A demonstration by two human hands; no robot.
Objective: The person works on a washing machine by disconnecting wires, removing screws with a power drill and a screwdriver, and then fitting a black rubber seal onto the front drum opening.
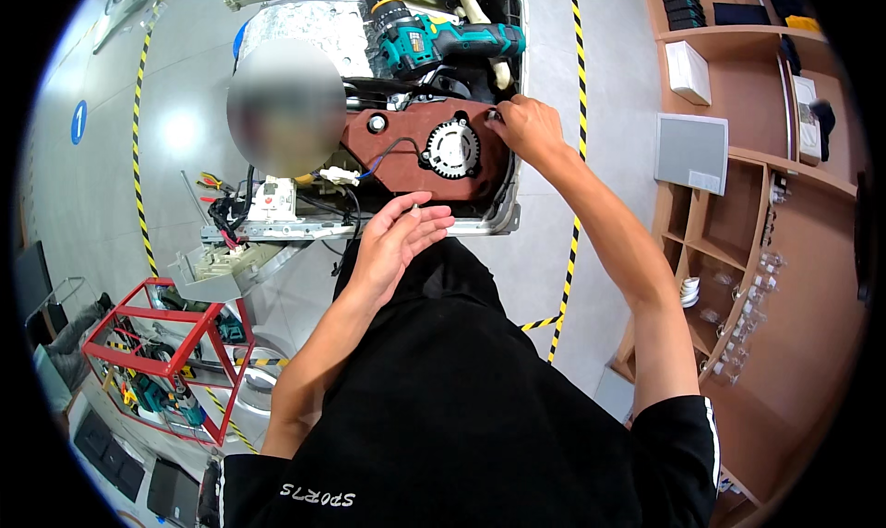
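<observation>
A reddish-brown cover (406,159) lies in an opened appliance body in front of me. Set into it is a round silver-and-black motor (452,150), from which a thin cable runs left to a white connector (341,175). My right hand (528,129) is closed at the cover's far right corner, its fingertips pinching what looks like a small silver bolt (494,115). At the cover's near edge is my left hand (392,246), palm turned up and fingers extended. A small metallic piece, probably a bolt (415,211), shows between its thumb and fingers.
A teal-and-black cordless drill (434,43) lies across the appliance's far part. Wiring and a white block (274,198) sit at the near left edge. Left of me stands a red-framed tool cart (175,343); wooden shelving (738,186) is on the right. A blurred round patch hides part of the appliance.
</observation>
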